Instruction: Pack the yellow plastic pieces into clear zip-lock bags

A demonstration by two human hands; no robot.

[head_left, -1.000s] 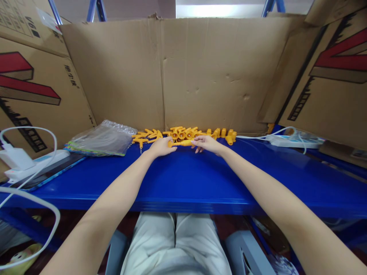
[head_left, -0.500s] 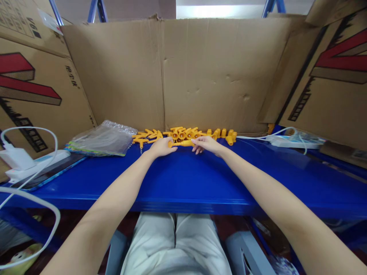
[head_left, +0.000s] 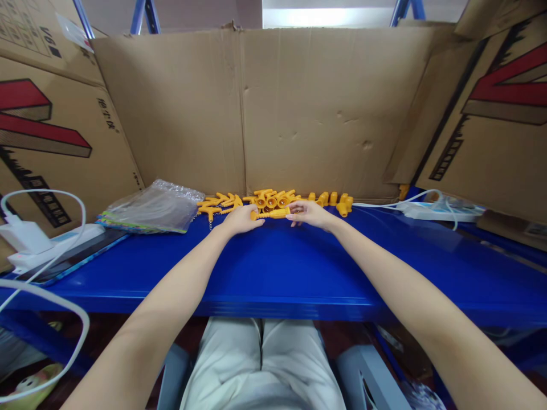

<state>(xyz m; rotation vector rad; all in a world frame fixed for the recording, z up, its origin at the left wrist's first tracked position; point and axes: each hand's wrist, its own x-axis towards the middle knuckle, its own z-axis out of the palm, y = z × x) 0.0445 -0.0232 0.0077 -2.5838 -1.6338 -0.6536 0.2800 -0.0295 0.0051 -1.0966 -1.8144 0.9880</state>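
Note:
A yellow plastic piece (head_left: 276, 213), slim and ribbed on the left and thicker on the right, lies level between my hands. My left hand (head_left: 243, 220) is closed round its left end. My right hand (head_left: 311, 213) has thumb and fingertips closed on its right end. Just behind the hands is a pile of yellow hollow-ended parts (head_left: 270, 201). Left of the pile, yellow T-handled corkscrews (head_left: 210, 210) with thin metal spirals lie loose. More yellow T-shaped pieces (head_left: 343, 206) stand or lie to the right of my right hand.
All of this rests on a blue table (head_left: 273, 267) backed by a cardboard wall (head_left: 325, 108). Clear plastic bags (head_left: 149, 208) lie on the left. White power strips (head_left: 442, 212) with cables sit at both sides, and a phone-like dark slab (head_left: 77, 256) is at the left.
My right hand has turned slightly and its fingers have drawn in at the right end of the yellow piece. My left hand has stayed almost still.

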